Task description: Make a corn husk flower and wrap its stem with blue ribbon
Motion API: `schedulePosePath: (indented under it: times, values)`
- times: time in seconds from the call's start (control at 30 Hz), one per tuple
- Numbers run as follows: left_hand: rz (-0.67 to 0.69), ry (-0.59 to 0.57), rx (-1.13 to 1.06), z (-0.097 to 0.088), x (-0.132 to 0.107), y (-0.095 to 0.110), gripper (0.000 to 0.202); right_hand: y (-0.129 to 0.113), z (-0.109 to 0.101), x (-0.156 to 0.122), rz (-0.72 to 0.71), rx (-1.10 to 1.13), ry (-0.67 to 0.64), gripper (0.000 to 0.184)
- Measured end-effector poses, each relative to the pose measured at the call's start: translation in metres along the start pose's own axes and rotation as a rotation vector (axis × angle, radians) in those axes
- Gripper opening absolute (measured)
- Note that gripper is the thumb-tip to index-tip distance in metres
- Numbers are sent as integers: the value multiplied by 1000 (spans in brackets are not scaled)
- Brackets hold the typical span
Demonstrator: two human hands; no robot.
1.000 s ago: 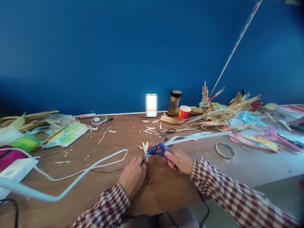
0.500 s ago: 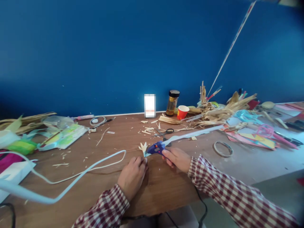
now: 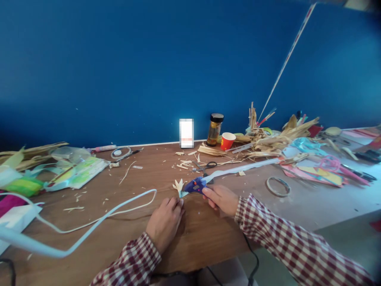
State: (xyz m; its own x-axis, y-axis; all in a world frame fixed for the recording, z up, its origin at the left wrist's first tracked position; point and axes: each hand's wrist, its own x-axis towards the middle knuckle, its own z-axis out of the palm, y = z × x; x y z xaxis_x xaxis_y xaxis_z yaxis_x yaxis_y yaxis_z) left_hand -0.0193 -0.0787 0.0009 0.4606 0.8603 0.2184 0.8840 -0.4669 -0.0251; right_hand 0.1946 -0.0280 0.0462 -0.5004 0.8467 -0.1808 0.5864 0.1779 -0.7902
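Observation:
My right hand is wrapped round the grip of a dark blue glue gun, its nozzle pointing left. A long, pale translucent stick stretches from the gun's back toward the right. At the nozzle stands a small cream flower with pointed petals, made of what looks like dried husk. My left hand rests on the table with its fingertips pinched at the flower's base; the exact grip is hidden by the fingers. Just behind the gun lie dark scissors.
Wood-coloured table with scattered husk scraps. At the back stand a dark-lidded jar and a red paper cup. Dried husks and coloured papers crowd the right, near a tape roll. A white lamp arm crosses the left.
The view has shifted very slightly. Both hands, the glue gun and the flower keep the same positions relative to each other.

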Motion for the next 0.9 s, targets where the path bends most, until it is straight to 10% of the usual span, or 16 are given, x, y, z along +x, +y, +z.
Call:
schedulePosePath:
  times: [0.9]
  values:
    - [-31, 18, -39, 1, -1, 1, 31, -1, -6, -12, 49, -13, -19, 51]
